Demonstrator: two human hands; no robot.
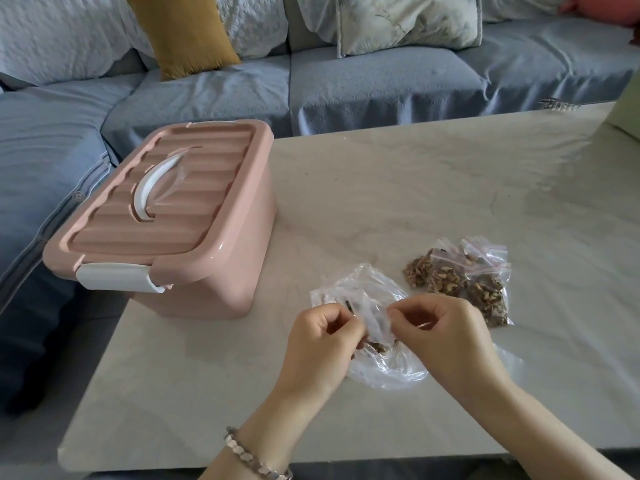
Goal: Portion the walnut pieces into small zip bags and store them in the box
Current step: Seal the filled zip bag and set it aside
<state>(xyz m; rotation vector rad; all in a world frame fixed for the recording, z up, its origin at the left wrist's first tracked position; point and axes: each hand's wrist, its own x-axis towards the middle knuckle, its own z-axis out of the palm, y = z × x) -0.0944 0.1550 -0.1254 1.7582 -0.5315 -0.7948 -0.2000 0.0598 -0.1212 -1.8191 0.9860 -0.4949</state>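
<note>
The left hand (322,337) and the right hand (446,334) work at the near centre of the marble-pattern table (415,185). The fingers of both hands are curled. Each hand pinches one side of a small zip bag (375,323) between thumb and fingertips, the left hand on the bag's left side and the right hand on its right side. The two hands hold the bag just above a large clear plastic bag (384,374), which lies crumpled on the table beneath them. A few walnut pieces (377,347) show low down between the hands; whether they lie in the small bag or in the large one cannot be determined.

Filled zip bags (485,289) with red seal strips lie in a cluster on the table, just to the far right of the hands. They overlap one another, so their number is unclear.

The pink storage box (207,271) stands on the left part of the table, apart from the hands. Its ribbed lid (194,174) is on, with a white handle (152,188) lying flat and a white latch (114,277) on the near end.

A bracelet (252,459) sits on the left wrist. A blue sofa (346,84) with a mustard cushion (183,32) stands beyond the table.
</note>
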